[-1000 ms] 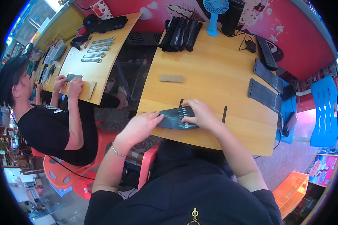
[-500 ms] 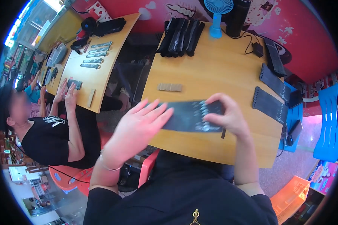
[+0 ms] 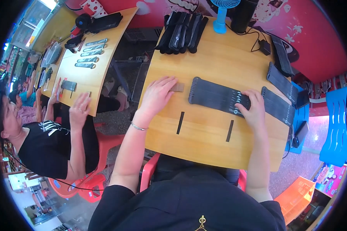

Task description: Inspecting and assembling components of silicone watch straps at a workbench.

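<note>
Setting: your wooden table stands against a red wall, with a second wooden table to your left.

Left hand: your left hand lies flat on the tabletop, fingers spread and closed on nothing; its fingertips touch a small grey-brown block.

Right hand: your right hand presses down on the right part of a long dark ribbed strip, fingers bent on top of it (resting there, not wrapped around it).

Strip: it lies flat across the middle of your table, its rounded end just right of the block and its other end under your right hand.

Beside the strip: another dark strip lies just beyond your right hand, toward the table's right edge, and two more sit further back.

Near you: two thin black bars lie on the wood between your forearms, well apart from each other.

Far edge: a bundle of black folded pieces is stacked there, next to a blue desk fan.

Neighbour: a person in a black shirt sits at the other table, one raised hand at its edge (a row of small grey pieces lies further along that table).
</note>
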Available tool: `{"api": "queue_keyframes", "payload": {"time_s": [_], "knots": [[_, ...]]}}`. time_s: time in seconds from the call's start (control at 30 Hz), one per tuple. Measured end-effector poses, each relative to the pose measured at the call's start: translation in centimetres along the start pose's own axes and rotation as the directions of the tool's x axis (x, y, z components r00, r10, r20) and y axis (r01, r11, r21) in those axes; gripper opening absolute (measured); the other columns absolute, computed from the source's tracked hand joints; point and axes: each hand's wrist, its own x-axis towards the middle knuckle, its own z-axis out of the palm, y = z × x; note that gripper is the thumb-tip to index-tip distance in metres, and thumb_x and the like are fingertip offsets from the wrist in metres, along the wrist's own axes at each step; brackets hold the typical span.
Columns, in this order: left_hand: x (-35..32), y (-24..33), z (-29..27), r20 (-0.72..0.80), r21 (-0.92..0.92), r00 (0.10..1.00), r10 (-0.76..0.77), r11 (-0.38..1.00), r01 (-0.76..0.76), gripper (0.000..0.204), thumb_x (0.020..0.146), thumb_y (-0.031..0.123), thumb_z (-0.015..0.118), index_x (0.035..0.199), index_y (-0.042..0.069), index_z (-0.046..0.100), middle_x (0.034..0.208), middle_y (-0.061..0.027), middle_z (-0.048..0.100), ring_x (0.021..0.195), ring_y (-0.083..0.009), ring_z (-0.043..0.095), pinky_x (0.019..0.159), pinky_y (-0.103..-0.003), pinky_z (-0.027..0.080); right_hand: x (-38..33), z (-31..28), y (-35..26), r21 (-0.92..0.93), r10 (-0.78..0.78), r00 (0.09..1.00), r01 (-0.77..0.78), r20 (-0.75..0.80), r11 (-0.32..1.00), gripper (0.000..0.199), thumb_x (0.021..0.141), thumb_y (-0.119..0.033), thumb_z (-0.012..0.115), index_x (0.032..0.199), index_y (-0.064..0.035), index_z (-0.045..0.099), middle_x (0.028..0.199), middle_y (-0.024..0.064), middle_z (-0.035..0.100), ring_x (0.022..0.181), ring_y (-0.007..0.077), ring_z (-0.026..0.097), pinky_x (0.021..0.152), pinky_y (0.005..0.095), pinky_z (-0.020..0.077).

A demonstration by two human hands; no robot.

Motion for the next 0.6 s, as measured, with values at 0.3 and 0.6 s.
{"api": "queue_keyframes", "payload": {"time_s": [0.3,0.6], "knots": [[-0.4,2.3,2.2,-0.285,-0.259,0.932,-0.224,0.954,0.15,0.032,0.077,0.006,0.067,0.107,0.001,0.061,0.108,-0.0144,0.063,0.097,-0.0324,0.059,0.085,-0.04,0.047,-1.3,1.3,-3.8,-0.223,-0.282,0.959,0.275,-0.001,0.935,0.031,0.071,-0.019,0.075,0.1,-0.0112,0.067,0.122,0.0044,0.059,0.115,0.0248,0.05,0.1,0.0416,0.0369],[-1.7,1.4,2.1,-0.313,-0.242,0.948,-0.053,0.97,-0.026,0.023,0.077,0.001,0.064,0.1,0.002,0.066,0.111,-0.0114,0.064,0.104,-0.0313,0.058,0.089,-0.04,0.047,2.8,8.2,-10.1,0.057,-0.402,0.896,0.399,0.189,0.915,0.053,0.084,-0.03,0.065,0.129,-0.0049,0.051,0.136,0.0092,0.049,0.13,0.0233,0.04,0.112,0.0433,0.0253]]}}
